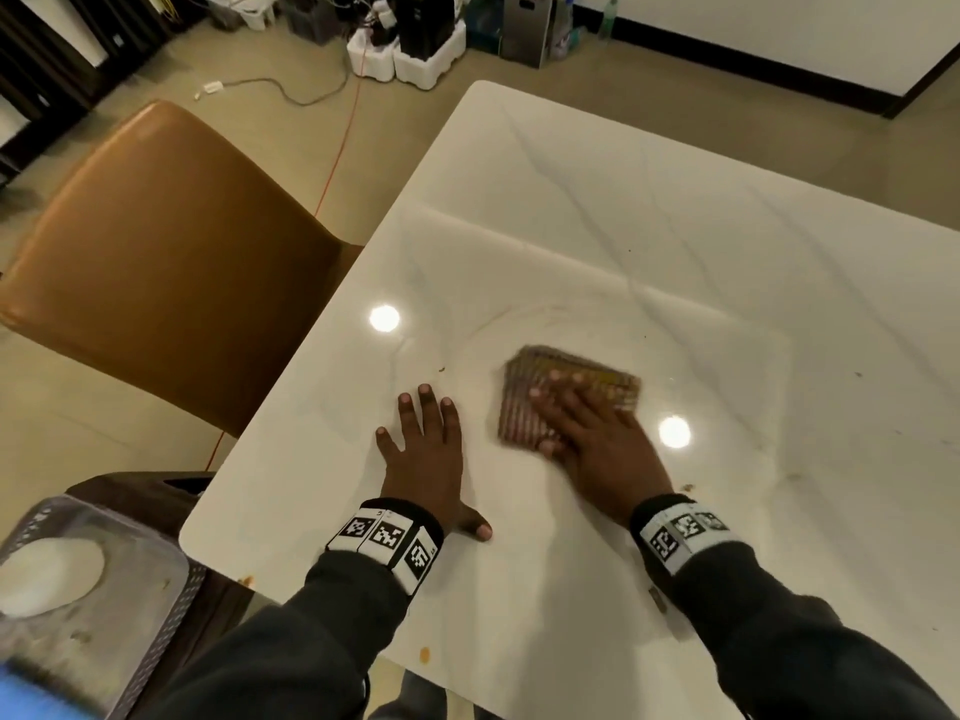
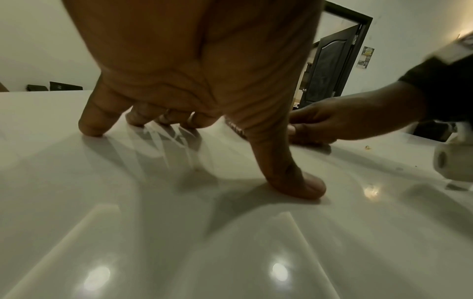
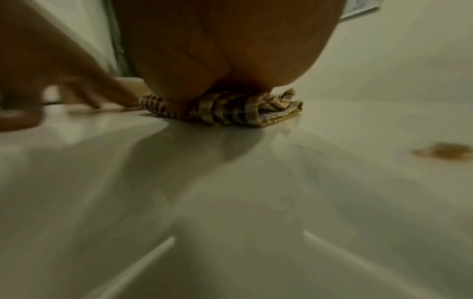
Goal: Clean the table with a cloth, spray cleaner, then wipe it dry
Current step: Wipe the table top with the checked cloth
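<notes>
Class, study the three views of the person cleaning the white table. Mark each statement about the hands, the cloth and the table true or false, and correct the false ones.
1. The right hand presses flat on the checked cloth. True.
2. The left hand holds a spray bottle. False: it rests on the table with spread fingers and holds nothing.
3. The cloth is folded. True: the right wrist view shows layered folds.
4. The table is already spotless. False: an orange-brown stain and crumbs remain.
5. A tan chair stands at the table's left side. True.
</notes>
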